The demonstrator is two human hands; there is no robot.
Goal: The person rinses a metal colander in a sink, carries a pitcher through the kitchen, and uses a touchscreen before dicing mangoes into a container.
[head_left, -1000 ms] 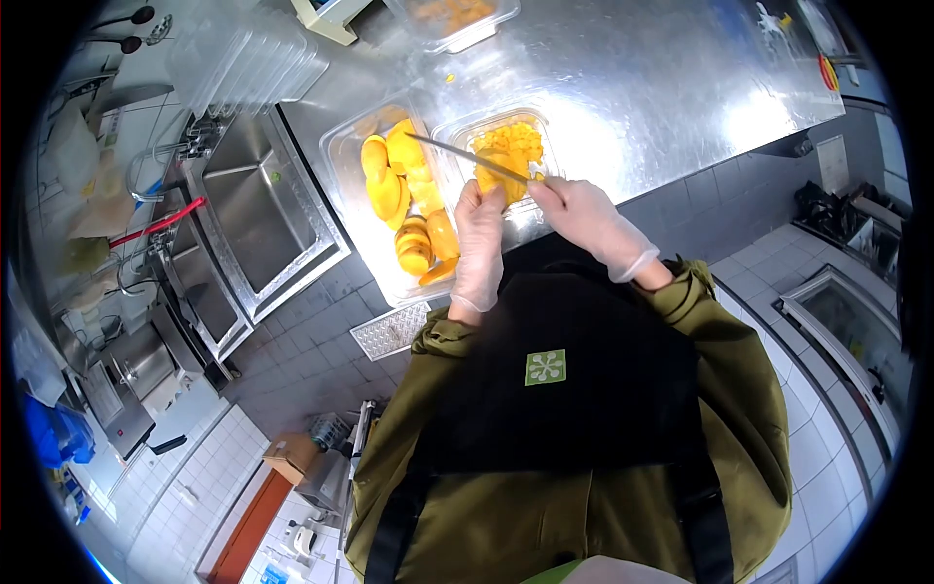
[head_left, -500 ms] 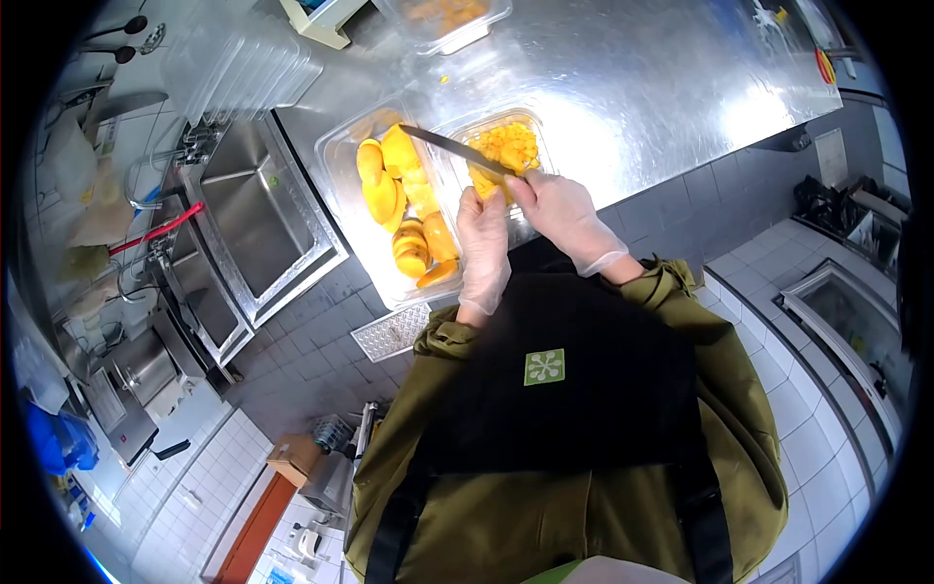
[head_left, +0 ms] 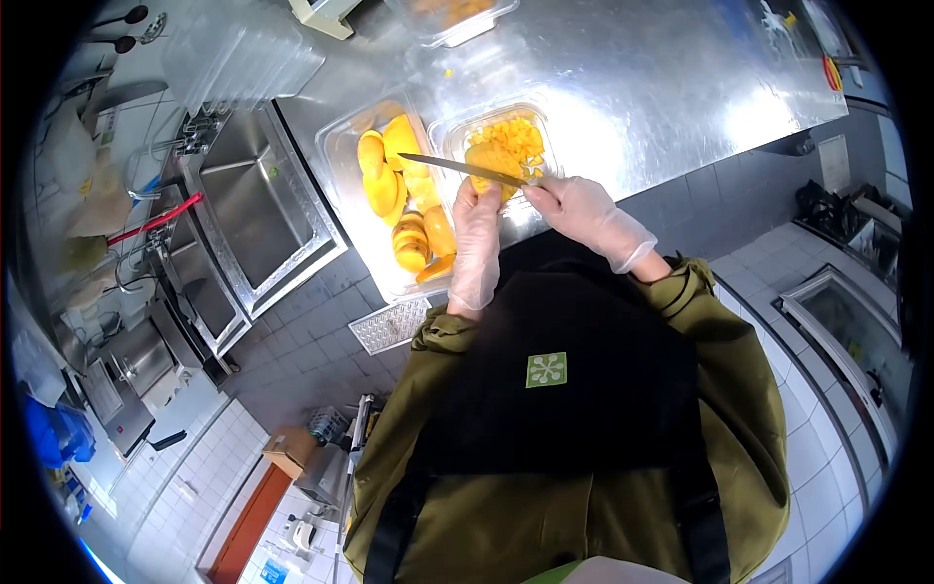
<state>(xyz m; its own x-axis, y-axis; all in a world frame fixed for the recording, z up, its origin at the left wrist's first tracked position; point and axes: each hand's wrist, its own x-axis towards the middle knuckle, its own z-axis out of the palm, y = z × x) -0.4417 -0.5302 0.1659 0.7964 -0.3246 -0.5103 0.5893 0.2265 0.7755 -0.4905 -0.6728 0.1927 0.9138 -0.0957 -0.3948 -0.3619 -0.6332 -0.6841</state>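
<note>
In the head view my right hand (head_left: 584,216), in a clear glove, is closed round the handle of a knife (head_left: 443,164). The blade points left and lies across a peeled mango piece (head_left: 494,158). That yellow piece sits in my gloved left hand (head_left: 477,238), whose fingers wrap its near side. Both hands are at the near edge of a clear plastic container (head_left: 454,125) with small diced mango (head_left: 519,136) in it. Left of it, a longer clear tub (head_left: 336,161) holds several large peeled mango pieces (head_left: 382,195).
The steel worktable (head_left: 623,88) carries another container (head_left: 457,34) at the back and stacked clear lids or tubs (head_left: 238,54) at far left. A steel sink (head_left: 255,209) adjoins it on the left. Beside the sink is a red-handled tool (head_left: 161,228).
My right hand and the knife have shifted slightly right and down. The mango piece in my left hand is now more visible, its broad side turned up beneath the blade.
</note>
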